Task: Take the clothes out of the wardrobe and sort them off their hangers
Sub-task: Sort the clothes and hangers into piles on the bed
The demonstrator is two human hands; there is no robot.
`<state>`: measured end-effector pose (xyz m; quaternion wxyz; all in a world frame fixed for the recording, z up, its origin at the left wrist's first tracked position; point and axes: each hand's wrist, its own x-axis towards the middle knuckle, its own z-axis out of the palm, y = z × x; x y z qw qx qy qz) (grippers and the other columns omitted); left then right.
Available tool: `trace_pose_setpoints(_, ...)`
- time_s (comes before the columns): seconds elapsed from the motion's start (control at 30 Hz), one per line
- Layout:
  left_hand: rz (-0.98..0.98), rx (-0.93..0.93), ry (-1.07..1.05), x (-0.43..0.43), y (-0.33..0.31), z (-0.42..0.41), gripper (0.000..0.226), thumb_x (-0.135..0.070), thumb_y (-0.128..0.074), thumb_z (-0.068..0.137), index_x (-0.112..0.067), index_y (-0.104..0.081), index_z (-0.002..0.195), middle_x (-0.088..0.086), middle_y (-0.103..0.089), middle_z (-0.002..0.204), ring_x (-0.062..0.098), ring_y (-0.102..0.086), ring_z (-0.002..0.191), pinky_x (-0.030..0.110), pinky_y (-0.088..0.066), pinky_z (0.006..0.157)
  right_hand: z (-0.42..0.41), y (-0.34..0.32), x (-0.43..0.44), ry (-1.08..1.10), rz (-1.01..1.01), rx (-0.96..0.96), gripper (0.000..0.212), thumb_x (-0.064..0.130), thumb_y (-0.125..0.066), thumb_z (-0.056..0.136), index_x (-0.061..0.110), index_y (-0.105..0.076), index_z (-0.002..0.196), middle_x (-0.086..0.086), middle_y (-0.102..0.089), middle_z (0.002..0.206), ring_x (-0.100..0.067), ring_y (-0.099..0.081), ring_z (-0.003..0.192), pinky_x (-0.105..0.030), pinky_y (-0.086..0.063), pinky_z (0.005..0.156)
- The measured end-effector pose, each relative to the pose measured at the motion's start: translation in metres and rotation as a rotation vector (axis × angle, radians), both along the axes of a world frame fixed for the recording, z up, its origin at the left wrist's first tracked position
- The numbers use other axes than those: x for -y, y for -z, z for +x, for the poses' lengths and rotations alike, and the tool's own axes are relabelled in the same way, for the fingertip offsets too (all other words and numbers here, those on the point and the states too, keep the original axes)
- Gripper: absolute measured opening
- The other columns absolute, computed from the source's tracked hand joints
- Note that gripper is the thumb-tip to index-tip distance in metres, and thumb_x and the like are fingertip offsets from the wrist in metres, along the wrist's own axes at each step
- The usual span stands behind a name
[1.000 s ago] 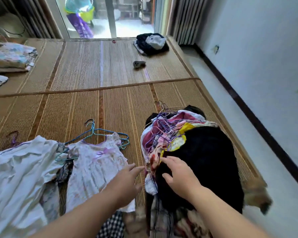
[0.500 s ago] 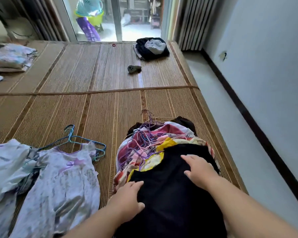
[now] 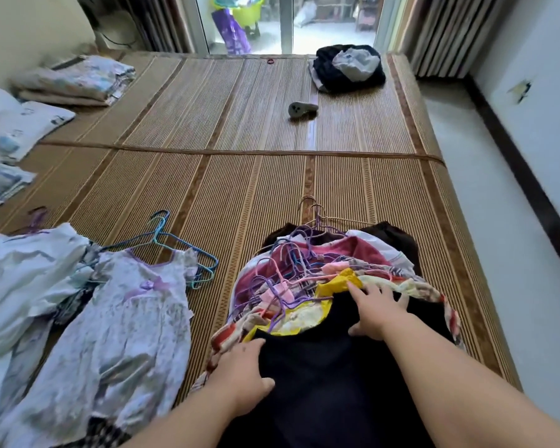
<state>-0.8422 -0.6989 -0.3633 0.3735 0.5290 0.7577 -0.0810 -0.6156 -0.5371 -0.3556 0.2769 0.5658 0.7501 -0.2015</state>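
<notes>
Black cloth (image 3: pixel 320 367): my flat right hand (image 3: pixel 379 313) slid toward the hangers (image 3: pixel 291 270), left hand (image 3: pixel 240 373) flat too. It stretches away from me.

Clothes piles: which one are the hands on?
The pile topped by the black garment: left hand and right hand touch it. The floral dress lies untouched.

Both palm-down: left hand (image 3: pixel 243 373), right hand (image 3: pixel 377 310); arms extended.

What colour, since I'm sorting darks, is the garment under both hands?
Plain black garment, under left hand and right hand; head view.
</notes>
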Motion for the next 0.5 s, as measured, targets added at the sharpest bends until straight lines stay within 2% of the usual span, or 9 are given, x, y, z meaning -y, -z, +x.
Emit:
trace_pose_setpoints(0.07, 0.052, 0.005, -0.066, -0.003, -0.001, 0.0, 0.079, -0.044, -0.059, 0.079, -0.025, -0.024, 0.147, 0.002, -0.037, 0.148, 0.024, -0.031, 0.138, 0.035, -0.025, 0.111, 0.001, -0.002, -0.004, -0.024, 0.038, -0.011, 0.103, 0.054, -0.071, 0.072, 0.036, -0.004, 0.148, -0.003, -0.027, 0.15, -0.03, -0.02, 0.14, -0.066, -0.013, 0.106)
trace_pose_setpoints(0.1, 0.058, -0.003, -0.072, -0.003, -0.002, -0.001, 0.076, -0.042, -0.058, 0.082, -0.023, -0.025, 0.147, 0.002, -0.037, 0.148, 0.025, -0.032, 0.138, 0.036, -0.026, 0.112, 0.002, -0.003, -0.003, -0.047, 0.06, -0.019, 0.099, 0.053, -0.071, 0.072, 0.036, -0.01, 0.147, -0.002, -0.034, 0.146, -0.029, -0.027, 0.137, -0.066, -0.015, 0.106)
trace_pose_setpoints(0.17, 0.043, -0.017, -0.077, -0.002, -0.004, -0.002, 0.067, -0.038, -0.057, 0.087, -0.022, -0.028, 0.145, 0.004, -0.04, 0.147, 0.028, -0.035, 0.136, 0.037, -0.029, 0.111, 0.007, -0.004, 0.007, -0.073, 0.117, -0.07, 0.08, 0.048, -0.068, 0.076, 0.038, -0.023, 0.142, 0.001, -0.047, 0.138, -0.026, -0.039, 0.13, -0.059, -0.021, 0.106)
trace_pose_setpoints(0.27, 0.018, -0.003, -0.09, 0.004, -0.012, -0.002, 0.058, -0.036, -0.054, 0.09, -0.022, -0.035, 0.142, 0.008, -0.045, 0.142, 0.028, -0.037, 0.134, 0.036, -0.031, 0.11, 0.021, -0.013, 0.029, -0.012, 0.198, -0.301, 0.048, 0.037, -0.063, 0.08, 0.038, -0.047, 0.125, 0.005, -0.062, 0.121, -0.023, -0.055, 0.115, -0.038, -0.039, 0.097)
trace_pose_setpoints(0.33, 0.048, 0.057, -0.115, 0.008, -0.025, -0.001, 0.052, -0.035, -0.052, 0.09, -0.022, -0.041, 0.139, 0.009, -0.049, 0.138, 0.028, -0.04, 0.131, 0.035, -0.033, 0.108, 0.03, -0.033, 0.042, 0.044, 0.224, -0.487, 0.03, 0.031, -0.064, 0.079, 0.035, -0.06, 0.109, 0.008, -0.067, 0.107, -0.019, -0.06, 0.103, -0.031, -0.047, 0.082)
trace_pose_setpoints(0.37, 0.086, 0.109, -0.147, 0.01, -0.033, 0.0, 0.046, -0.034, -0.052, 0.091, -0.022, -0.046, 0.135, 0.009, -0.053, 0.134, 0.028, -0.045, 0.127, 0.035, -0.036, 0.105, 0.035, -0.047, 0.046, 0.072, 0.233, -0.556, 0.026, 0.027, -0.065, 0.079, 0.034, -0.064, 0.104, 0.01, -0.068, 0.102, -0.016, -0.061, 0.099, -0.03, -0.048, 0.08)
trace_pose_setpoints(0.5, 0.282, 0.311, -0.259, 0.019, -0.096, -0.005, 0.022, -0.031, -0.051, 0.094, -0.025, -0.06, 0.113, 0.0, -0.065, 0.11, 0.02, -0.058, 0.103, 0.027, -0.043, 0.084, 0.044, -0.124, 0.053, 0.102, 0.281, -0.693, 0.029, 0.021, -0.073, 0.076, 0.034, -0.071, 0.102, 0.021, -0.067, 0.092, -0.003, -0.061, 0.092, -0.018, -0.045, 0.077)
